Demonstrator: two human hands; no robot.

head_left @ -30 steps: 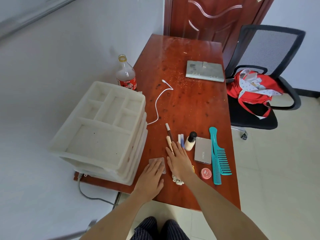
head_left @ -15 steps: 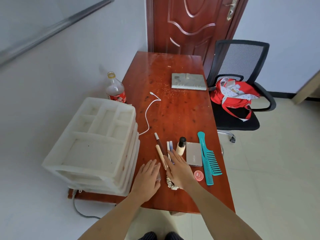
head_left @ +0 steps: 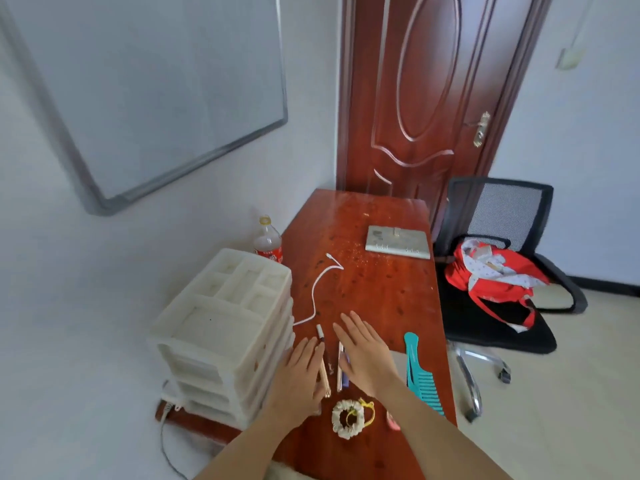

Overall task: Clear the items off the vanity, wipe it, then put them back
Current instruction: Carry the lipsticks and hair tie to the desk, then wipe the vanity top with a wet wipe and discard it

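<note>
The red-brown vanity top [head_left: 381, 292] runs away from me toward the door. My left hand [head_left: 300, 372] lies flat, fingers straight, beside some thin makeup pencils [head_left: 323, 370]. My right hand [head_left: 363, 351] hovers flat with spread fingers, hiding the small bottle and grey compact. A teal comb [head_left: 419, 372] lies to its right. A cream scrunchie [head_left: 348, 418] with a yellow hair tie sits near the front edge. A small pink tin [head_left: 392, 420] peeks out by my right forearm.
A white drawer organiser [head_left: 228, 327] fills the vanity's left front. Behind it stands a cola bottle [head_left: 267, 243]. A white cable [head_left: 317, 292] curls mid-table and a grey flat box [head_left: 398, 242] lies far back. A black chair [head_left: 498, 271] with a red bag stands on the right.
The camera has tilted up, showing the door and whiteboard. Both hands have lifted and slid forward over the makeup items; the scrunchie, hidden before under my right wrist, is uncovered.
</note>
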